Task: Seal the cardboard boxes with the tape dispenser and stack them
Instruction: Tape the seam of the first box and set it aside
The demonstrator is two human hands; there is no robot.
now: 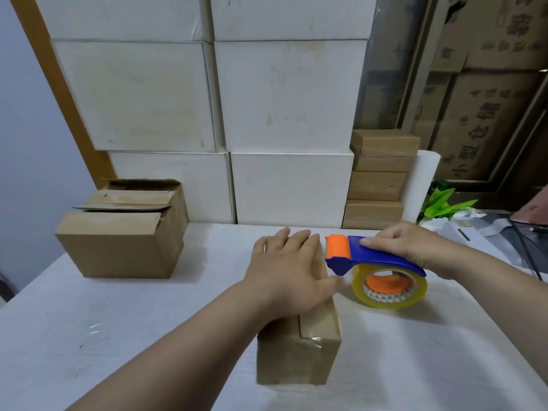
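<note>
A small brown cardboard box lies lengthwise on the white table in front of me, with clear tape showing over its near end. My left hand presses flat on the box's top, fingers straight and spread. My right hand grips the blue handle of the tape dispenser, whose orange roller sits at the box's far right edge. A roll of clear yellowish tape hangs under the dispenser, to the right of the box.
Two open-flapped brown boxes stand stacked at the left of the table. A stack of small sealed brown boxes stands at the back right against large white cartons. Green leaves, papers and a cable lie at far right.
</note>
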